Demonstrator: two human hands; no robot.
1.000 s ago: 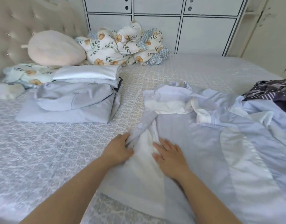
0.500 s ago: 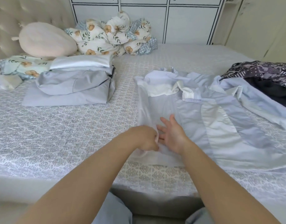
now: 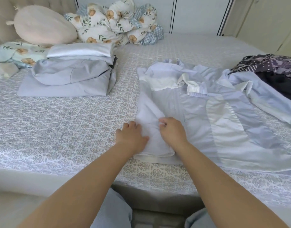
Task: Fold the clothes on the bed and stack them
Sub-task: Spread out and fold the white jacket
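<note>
A pale blue garment [image 3: 215, 116] with white satin panels lies spread on the bed [image 3: 59, 125], its left side folded over into a long strip. My left hand [image 3: 130, 137] lies flat on the strip's near left edge, fingers straight. My right hand [image 3: 172, 129] has its fingers curled, pinching the folded fabric just right of the left hand. A stack of folded pale grey and white clothes [image 3: 72, 74] sits at the back left. Dark patterned clothes [image 3: 272, 68] lie in a heap at the far right.
A pink round cushion [image 3: 43, 25] and a bundled floral quilt [image 3: 115, 25] lie by the headboard. A floral pillow [image 3: 15, 53] sits left of the stack. White wardrobe doors [image 3: 199, 14] stand behind the bed. The bed's near edge runs just in front of my knees.
The view has pulled back from the bed. My left hand has opened flat on the folded strip, and my right hand has curled its fingers onto the fabric.
</note>
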